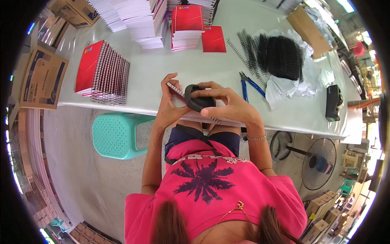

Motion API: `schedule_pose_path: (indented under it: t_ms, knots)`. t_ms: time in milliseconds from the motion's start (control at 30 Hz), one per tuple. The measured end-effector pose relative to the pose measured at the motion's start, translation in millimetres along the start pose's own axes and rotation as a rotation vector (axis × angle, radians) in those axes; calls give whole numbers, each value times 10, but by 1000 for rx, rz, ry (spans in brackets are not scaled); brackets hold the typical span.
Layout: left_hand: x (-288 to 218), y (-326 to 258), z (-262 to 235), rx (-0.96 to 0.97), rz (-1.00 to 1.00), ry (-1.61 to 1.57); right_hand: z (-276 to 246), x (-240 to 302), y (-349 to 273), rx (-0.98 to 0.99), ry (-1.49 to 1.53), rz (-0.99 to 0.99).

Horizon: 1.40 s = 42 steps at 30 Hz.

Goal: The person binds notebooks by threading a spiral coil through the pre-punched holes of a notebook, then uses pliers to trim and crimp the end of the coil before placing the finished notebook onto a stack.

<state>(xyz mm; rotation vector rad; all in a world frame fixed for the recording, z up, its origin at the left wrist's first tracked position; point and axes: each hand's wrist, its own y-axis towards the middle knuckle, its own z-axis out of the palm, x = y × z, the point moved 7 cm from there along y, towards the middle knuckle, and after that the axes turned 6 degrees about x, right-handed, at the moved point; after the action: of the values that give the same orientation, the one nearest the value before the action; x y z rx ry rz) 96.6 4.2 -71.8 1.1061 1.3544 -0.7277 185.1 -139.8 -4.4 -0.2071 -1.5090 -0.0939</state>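
Note:
Close to the table's near edge, my left hand (167,106) grips a small notebook (175,90) whose edge shows a row of white and dark binding marks. Its far fingers curl round one end while the thumb reaches toward the black piece. In my right hand (235,106) is a black rounded block (198,97) with a hollow in it, held against the notebook's edge; its exact kind I cannot tell. A dark wire coil (216,120) pokes out below my right fingers. Most of the notebook is hidden by the block and both hands.
Blue-handled pliers (252,86) lie right of my hands, before a heap of black spiral coils (280,57) on crumpled paper. A black tape dispenser (333,103) stands farther right. Red notebooks (90,67) are stacked at left, with more (187,20) behind. A green stool (113,136) stands below.

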Motion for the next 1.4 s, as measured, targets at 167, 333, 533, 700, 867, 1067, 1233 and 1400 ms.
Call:
schedule_pose_path:
  t_ms: [167,333,533,700,867,1067,1233,1400]
  knots:
    - [-60,11,12,42,44,28,-178,-132,158,-196,-359,24]
    - [-39,-15,52,-143,22,83,-523,-341,52,-495,-442,-50]
    - [-118,-91,130,-323,-24,30,-787,-345,-699,-989,-1062,390]
    - [-95,-112,209,-295,-45,-64,-859,-566,-991,-1032,-1185,365]
    - [-100,-110,142,-246,-99,-149,-875,-400,-988,-1134,-1056,253]
    - [-179,-102,46,-178,-91,-86,-352,222,-797,-1000,-792,-81]
    - [-245,-69,8,-115,-75,-5,230,239,-441,-692,-714,-253]
    - [-242,-47,16,-64,-61,-158,423,28,-254,-628,-816,-225]
